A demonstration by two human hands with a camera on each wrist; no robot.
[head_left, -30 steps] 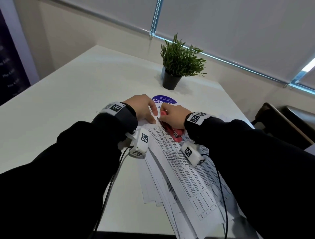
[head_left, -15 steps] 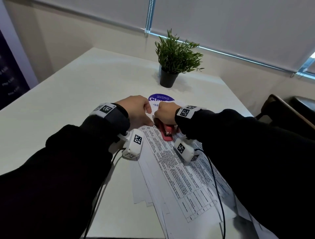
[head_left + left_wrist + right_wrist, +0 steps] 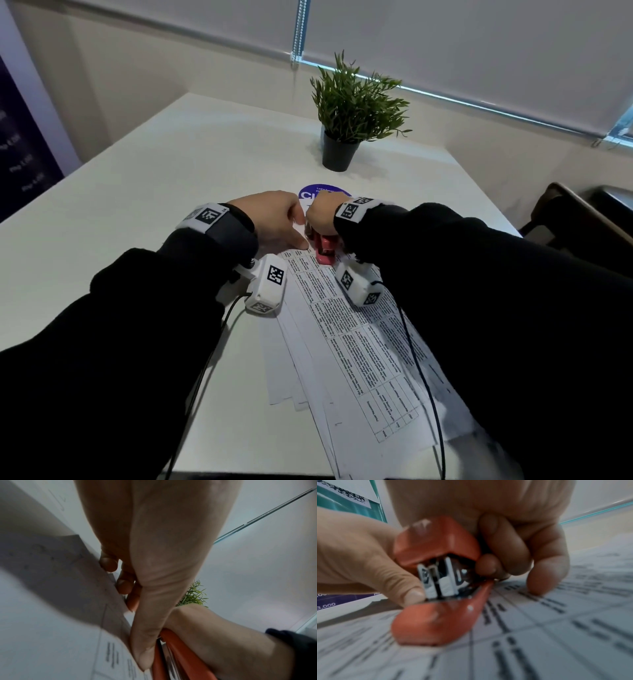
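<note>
While my right hand [image 3: 322,214] grips the stapler [image 3: 325,253] at 12 o'clock on the paper stack [image 3: 342,325], my left hand [image 3: 274,219] pinches the sheets at its 9 o'clock. Rigid, light: squeeze top against base.

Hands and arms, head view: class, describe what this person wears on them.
Black long sleeves cover both arms. Behind the left hand and the right hand sits a white wristband printed with black square codes. A white camera box bearing similar codes hangs under each wrist, each trailing a thin black cable.
</note>
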